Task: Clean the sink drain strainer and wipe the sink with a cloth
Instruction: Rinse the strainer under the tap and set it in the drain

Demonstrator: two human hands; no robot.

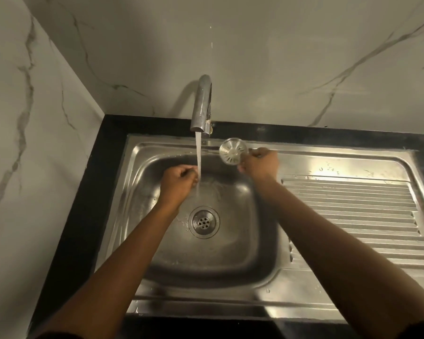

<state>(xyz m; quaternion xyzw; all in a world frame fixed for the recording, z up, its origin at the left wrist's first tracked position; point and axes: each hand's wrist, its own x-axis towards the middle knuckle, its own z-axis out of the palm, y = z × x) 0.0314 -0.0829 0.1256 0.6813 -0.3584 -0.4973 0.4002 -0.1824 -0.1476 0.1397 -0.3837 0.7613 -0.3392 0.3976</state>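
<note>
Right hand (260,162) pinches a round, slotted steel strainer (233,152) aloft; left hand (179,179) curls empty fingers under running water (198,155).

veined marble walls (267,57), black countertop (103,148)

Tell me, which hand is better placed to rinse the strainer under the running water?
The right hand: it holds the strainer, just beside the stream. The left hand is under the water, holding nothing visible.
</note>
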